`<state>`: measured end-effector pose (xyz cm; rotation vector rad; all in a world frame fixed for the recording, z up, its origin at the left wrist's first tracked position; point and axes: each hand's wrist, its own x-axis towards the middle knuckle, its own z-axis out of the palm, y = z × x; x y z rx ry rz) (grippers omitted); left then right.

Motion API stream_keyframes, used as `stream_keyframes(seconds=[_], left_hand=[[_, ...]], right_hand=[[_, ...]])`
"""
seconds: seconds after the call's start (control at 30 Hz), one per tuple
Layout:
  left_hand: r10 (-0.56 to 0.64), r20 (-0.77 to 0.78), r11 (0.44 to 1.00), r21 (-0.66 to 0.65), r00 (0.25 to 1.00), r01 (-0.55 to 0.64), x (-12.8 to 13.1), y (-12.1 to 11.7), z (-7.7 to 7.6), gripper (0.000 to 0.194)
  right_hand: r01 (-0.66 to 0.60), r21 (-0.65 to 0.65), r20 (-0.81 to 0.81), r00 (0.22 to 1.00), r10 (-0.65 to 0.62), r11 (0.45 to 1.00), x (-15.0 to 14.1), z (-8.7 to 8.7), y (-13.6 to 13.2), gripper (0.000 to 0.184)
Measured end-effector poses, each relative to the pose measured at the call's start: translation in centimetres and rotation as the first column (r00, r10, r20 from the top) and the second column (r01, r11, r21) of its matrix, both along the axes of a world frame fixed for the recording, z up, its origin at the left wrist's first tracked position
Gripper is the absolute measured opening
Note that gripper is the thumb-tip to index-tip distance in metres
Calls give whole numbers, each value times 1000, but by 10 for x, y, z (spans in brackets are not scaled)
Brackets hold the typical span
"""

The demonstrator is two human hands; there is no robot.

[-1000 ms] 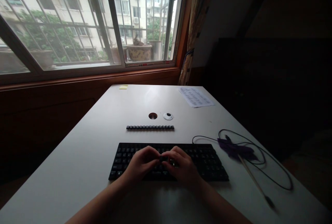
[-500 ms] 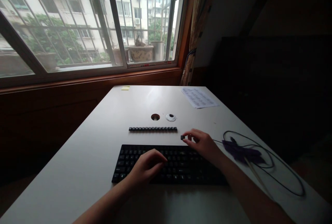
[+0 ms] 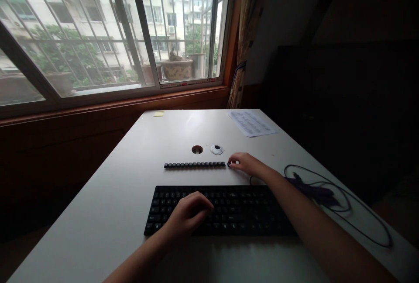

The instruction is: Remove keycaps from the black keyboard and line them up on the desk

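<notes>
My right hand [image 3: 241, 163] pinches a small black keycap [image 3: 228, 164] between thumb and fingertips. It is just beyond the right end of a straight row of black keycaps [image 3: 194, 165] on the table, with a narrow gap between. My left hand [image 3: 191, 211] rests over the left-middle part of a black keyboard [image 3: 242, 208], its fingers curved down with the thumb a little apart. Its other fingertips are hidden behind the hand, and no held thing shows there. The keyboard lies nearer me than the row, and my right forearm crosses above its right end.
A white table [image 3: 108, 200] carries everything. Behind the row are a round hole [image 3: 197, 149] and a white ring-shaped cover [image 3: 216, 149]. Printed sheets [image 3: 253, 123] and a yellow note [image 3: 159, 113] lie at the back. At right is a coiled black cable [image 3: 363, 206] with dark purple cloth [image 3: 324, 198].
My right hand has moved forward with the keycap, from above the keyboard's far edge to the row's right end. My left hand stays on the keyboard. The view has shifted slightly.
</notes>
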<state>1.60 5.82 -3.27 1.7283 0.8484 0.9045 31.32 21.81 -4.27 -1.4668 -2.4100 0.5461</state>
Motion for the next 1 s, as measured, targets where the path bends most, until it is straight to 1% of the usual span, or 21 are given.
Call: stream_keyframes(seconds=[0.2, 0.43, 0.63, 1.0], left_hand=[[-31, -8, 999, 19, 999, 31, 0, 0, 2, 12], [-50, -33, 997, 49, 998, 52, 0, 3, -1, 11], [-58, -46, 996, 60, 997, 60, 0, 2, 1, 13], [-62, -47, 997, 53, 997, 64, -1, 3, -2, 14]], right_hand=[[-5, -29, -38, 999, 4, 1000, 3, -6, 4, 25], [-2, -36, -32, 999, 0, 999, 3, -15, 8, 22], [9, -51, -57, 998, -12, 999, 0, -17, 11, 24], [4, -59, -66, 998, -8, 998, 0, -19, 13, 26]])
